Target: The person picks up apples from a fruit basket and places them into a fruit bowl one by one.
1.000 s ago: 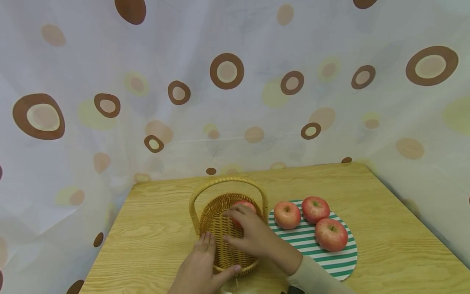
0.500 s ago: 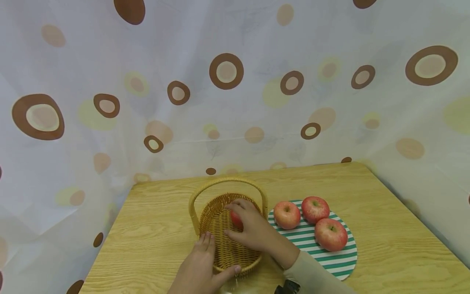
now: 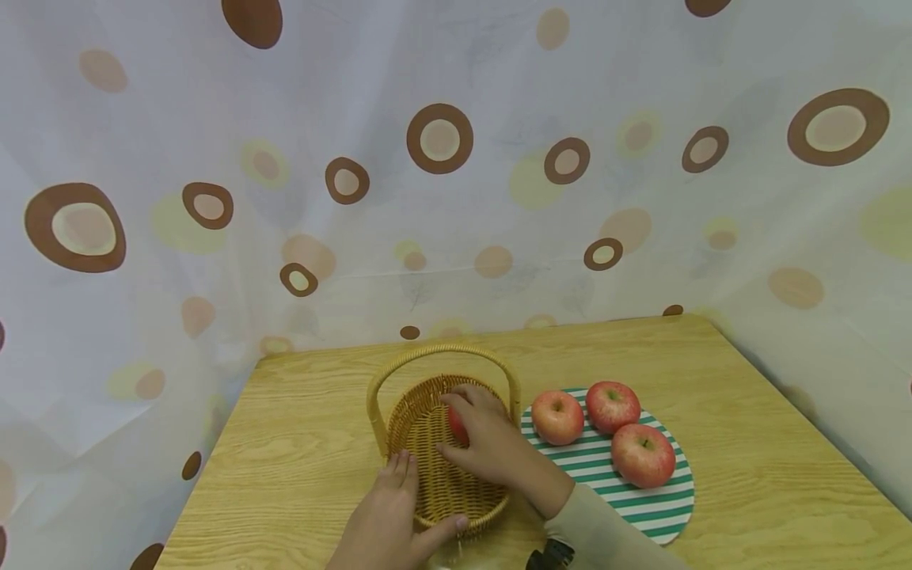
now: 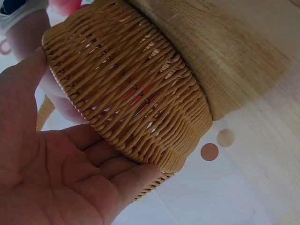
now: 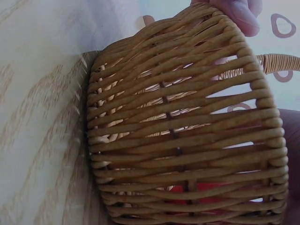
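Observation:
A wicker basket (image 3: 438, 475) with an arched handle (image 3: 445, 348) stands on the table, a red apple (image 3: 458, 426) inside at its right side. My left hand (image 3: 388, 514) holds the near left rim, fingers along the left and thumb at the front. In the left wrist view, that hand (image 4: 61, 173) has some fingers passing behind the rim. Reaching inside, my right hand (image 3: 492, 443) grips the apple from the right, fingers over its far side and thumb towards me. It covers much of the apple. Red shows through the weave in both wrist views.
Right of the basket lies a green-and-white striped round mat (image 3: 651, 518). It carries three apples: a left one (image 3: 558, 418), a back one (image 3: 613, 407) and a front one (image 3: 644, 455). A dotted curtain (image 3: 442, 237) surrounds the wooden table (image 3: 285, 443).
My right hand has shifted slightly right and closed over the apple, which shows less behind the fingers than before. The left hand, basket and mat with its apples have stayed in place.

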